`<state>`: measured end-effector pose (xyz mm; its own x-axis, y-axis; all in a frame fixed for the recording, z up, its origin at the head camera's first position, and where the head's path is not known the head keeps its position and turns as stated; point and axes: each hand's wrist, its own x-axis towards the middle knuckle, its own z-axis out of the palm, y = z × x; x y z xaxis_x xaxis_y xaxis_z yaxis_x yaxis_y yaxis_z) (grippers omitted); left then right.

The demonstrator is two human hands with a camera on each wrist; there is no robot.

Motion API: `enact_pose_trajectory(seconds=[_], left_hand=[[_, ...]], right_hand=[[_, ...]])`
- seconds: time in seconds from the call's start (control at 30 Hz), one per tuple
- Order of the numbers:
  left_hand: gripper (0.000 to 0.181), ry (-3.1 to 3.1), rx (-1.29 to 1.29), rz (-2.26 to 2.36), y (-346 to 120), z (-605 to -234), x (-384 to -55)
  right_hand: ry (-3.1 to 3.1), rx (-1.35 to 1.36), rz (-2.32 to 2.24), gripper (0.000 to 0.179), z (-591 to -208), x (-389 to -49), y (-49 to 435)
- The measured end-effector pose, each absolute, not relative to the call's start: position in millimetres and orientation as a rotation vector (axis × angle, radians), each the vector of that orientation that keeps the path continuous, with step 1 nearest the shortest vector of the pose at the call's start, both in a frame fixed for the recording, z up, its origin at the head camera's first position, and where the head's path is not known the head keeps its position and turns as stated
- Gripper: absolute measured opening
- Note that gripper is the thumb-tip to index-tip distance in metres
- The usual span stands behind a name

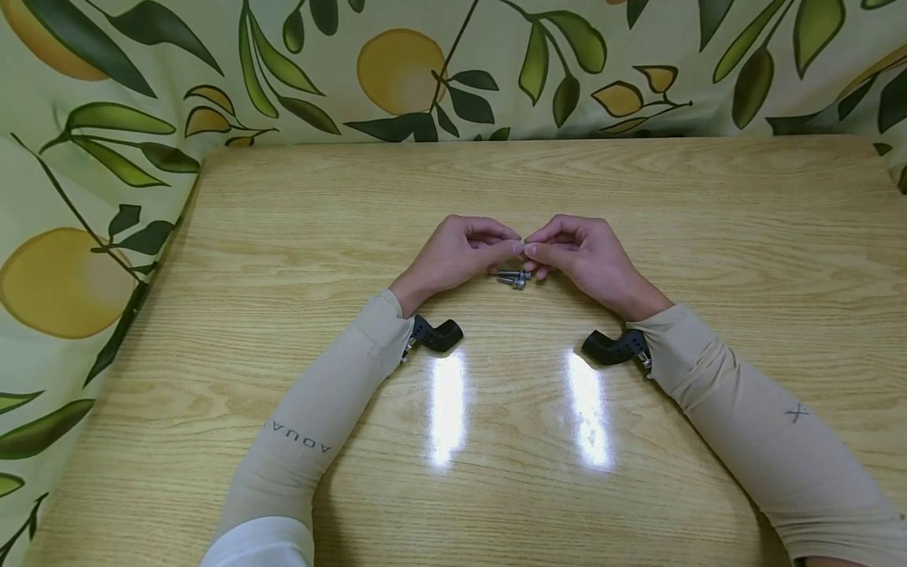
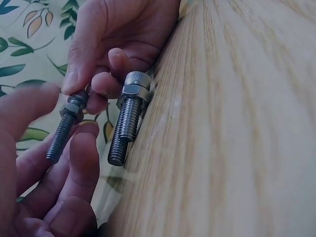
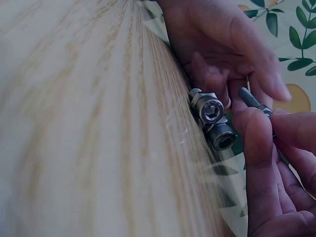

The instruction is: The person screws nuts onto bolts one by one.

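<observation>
My right hand (image 1: 584, 252) pinches a small socket-head bolt (image 2: 61, 133) by its head, between thumb and fingers. A hex nut (image 2: 73, 108) sits on this bolt close under the head, and the bare thread points toward the left hand. My left hand (image 1: 457, 256) is held around the threaded end with its fingers loosely bent; in the left wrist view its thumb stands apart from the bolt. Just below the hands, two larger socket-head bolts (image 3: 217, 123), with nuts up near their heads, lie side by side on the wooden table (image 1: 354, 197).
Black curved mounts (image 1: 439, 336) stick out inward from both sleeved wrists, low over the table. A leaf-and-fruit patterned cloth (image 1: 298, 71) hangs behind the table's far edge and along its left side. Two bright light reflections (image 1: 446, 409) show on the tabletop.
</observation>
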<state>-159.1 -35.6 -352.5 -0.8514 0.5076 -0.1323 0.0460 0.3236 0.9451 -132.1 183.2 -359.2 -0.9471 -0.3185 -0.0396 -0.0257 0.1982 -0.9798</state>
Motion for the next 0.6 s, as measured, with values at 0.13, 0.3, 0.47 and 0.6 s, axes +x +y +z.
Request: enact_pose_trajectory(seconds=[0.13,0.3,0.47,0.6], left_hand=[[0.028,2.194,0.508,1.537,-36.0,-353.1,-158.6],[0.027,2.181,0.512,1.554,-36.4,-354.4,-159.2],[0.027,2.192,0.534,1.553,-36.3,-354.4,-159.2],[0.026,2.197,0.528,1.546,-35.9,-353.3,-158.8]], right_hand=[[2.237,-0.324,-1.823,0.023,-359.2,-132.2,182.5],[2.236,-0.322,-1.816,0.023,-359.1,-132.6,182.4],[2.232,-0.325,-1.821,0.024,-359.1,-132.4,182.9],[2.233,-0.332,-1.823,0.024,-359.2,-132.1,183.6]])
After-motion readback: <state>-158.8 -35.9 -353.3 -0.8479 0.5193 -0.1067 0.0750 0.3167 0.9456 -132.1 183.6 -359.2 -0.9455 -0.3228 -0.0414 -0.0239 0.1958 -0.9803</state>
